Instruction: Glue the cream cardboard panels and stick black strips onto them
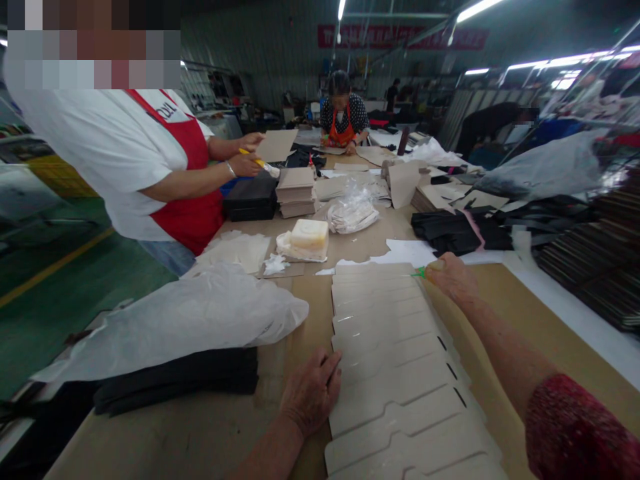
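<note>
A long row of pale panels (pixel 380 347), each overlapping the next, runs away from the person down the brown-covered table (pixel 295 310), between the two hands. The left hand (pixel 314 390) lies palm down at the row's left edge, its fingers loosely bent and pointing forward, the fingertips against the panels. Well apart from it, the right hand (pixel 453 277) reaches out at the far right corner of the row, thumb and fingers closed on a green-tipped tool (pixel 419 272) that points left; its forearm slants in from the lower right, out of a red sleeve (pixel 575 427). Left of the row are folded black material (pixel 180 380) and a translucent plastic sheet (pixel 190 313). Beyond its far end sits a whitish block (pixel 309 235); farther left, a co-worker in a red apron (pixel 187 213) holds a yellow-handled brush (pixel 257 160).
</note>
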A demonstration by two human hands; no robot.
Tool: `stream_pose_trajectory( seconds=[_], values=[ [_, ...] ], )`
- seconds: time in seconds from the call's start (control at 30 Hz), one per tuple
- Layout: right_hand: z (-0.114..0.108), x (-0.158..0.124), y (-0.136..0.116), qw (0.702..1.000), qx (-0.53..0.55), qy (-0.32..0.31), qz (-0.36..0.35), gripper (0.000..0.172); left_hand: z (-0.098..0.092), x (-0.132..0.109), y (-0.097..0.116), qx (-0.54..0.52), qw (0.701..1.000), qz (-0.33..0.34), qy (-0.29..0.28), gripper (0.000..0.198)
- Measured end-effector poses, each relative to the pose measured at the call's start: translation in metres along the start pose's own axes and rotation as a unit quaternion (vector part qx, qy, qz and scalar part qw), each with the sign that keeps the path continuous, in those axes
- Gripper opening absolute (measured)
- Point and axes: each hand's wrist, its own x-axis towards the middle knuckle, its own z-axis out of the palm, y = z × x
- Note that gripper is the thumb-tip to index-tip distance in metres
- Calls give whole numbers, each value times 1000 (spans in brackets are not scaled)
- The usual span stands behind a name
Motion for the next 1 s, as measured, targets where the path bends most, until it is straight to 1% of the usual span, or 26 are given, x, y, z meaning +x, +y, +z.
stream_pose_trajectory(
  seconds=[0.2,0.33,0.43,0.53,0.67,0.8,1.0],
  values=[
    [2,-4,-3,1000,11,-3,-3,37,0,0,0,1,1000,-3,-3,38],
    [2,-3,-2,1000,31,2,5,36,-1,0,1,7,1000,1,-2,37],
    [5,0,2,998,55,16,22,35,-2,-1,2,9,1000,2,1,37],
    [9,3,3,995,78,44,44,36,-2,-1,2,1,1000,-1,1,37],
    [14,6,-1,992,91,65,59,34,-2,-1,2,3,1000,-7,-5,37],
    [18,8,-9,993,83,59,65,35,-2,-1,2,-1,1000,-11,-7,38],
    [22,14,-17,997,40,48,51,44,-3,-1,2,-5,1000,-14,-21,37]
  ],
)
